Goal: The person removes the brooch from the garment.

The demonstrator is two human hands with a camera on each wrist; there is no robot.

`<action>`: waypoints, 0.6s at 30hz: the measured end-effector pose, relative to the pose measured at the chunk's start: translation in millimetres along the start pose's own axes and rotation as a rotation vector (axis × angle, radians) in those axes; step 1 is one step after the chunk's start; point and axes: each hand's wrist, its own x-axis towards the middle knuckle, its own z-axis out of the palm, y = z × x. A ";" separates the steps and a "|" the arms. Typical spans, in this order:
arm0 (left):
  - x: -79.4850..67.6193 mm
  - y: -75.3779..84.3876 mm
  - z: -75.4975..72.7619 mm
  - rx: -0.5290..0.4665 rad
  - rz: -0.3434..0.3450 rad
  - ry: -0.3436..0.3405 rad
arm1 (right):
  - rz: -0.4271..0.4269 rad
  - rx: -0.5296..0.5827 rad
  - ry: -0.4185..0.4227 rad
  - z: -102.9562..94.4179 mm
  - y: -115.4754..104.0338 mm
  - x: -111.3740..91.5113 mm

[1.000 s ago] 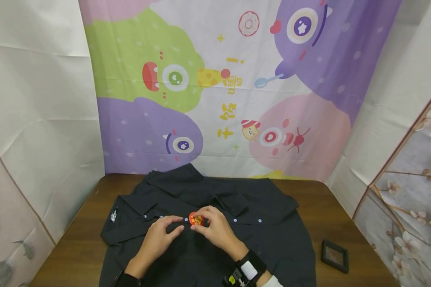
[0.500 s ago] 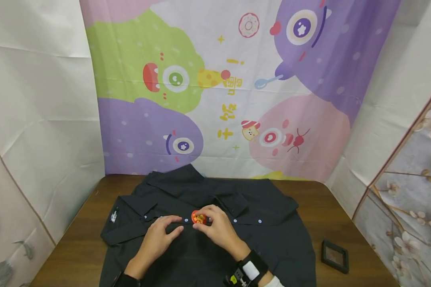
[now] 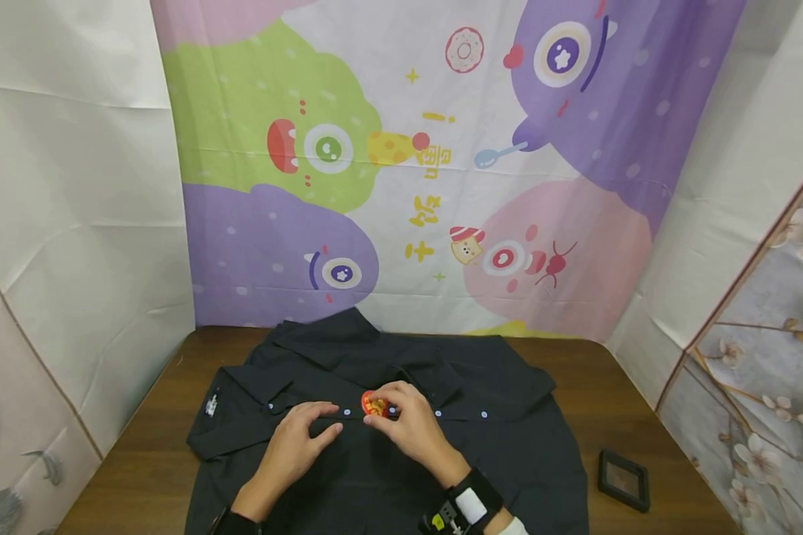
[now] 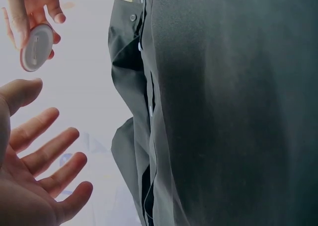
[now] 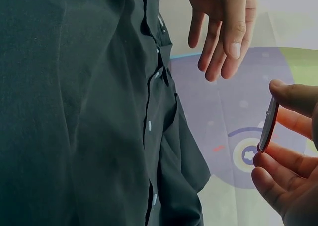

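A round red pin badge point(image 3: 373, 404) with a yellow design is pinched between the thumb and fingers of my right hand point(image 3: 413, 425). Its pale back with a metal pin point(image 4: 36, 48) faces the left wrist camera. In the right wrist view the badge point(image 5: 269, 124) appears edge-on. My left hand point(image 3: 299, 438) holds nothing; its fingers are spread and relaxed, a short way left of the badge. Below both hands a black button-up shirt point(image 3: 502, 468) lies spread out, its collar toward the far side. A row of pale buttons point(image 3: 347, 412) runs across it.
A small black frame point(image 3: 624, 480) lies on the brown wooden table point(image 3: 134, 453) right of the shirt. Behind the table hangs a cartoon-print cloth point(image 3: 401, 297). White sheets point(image 3: 94, 245) flank both sides.
My right hand has shifted slightly to the right with the badge, widening the gap to the left hand. The left hand and shirt stay in place.
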 end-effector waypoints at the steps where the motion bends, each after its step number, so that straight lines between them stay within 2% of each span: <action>1: -0.2 -0.3 0.2 0.001 0.001 0.000 | 0.001 0.001 0.001 -0.5 0.1 -0.1; 18: -1.5 -1.5 0.1 0.032 0.023 0.010 | 0.004 0.010 0.038 -12.1 4.8 -1.5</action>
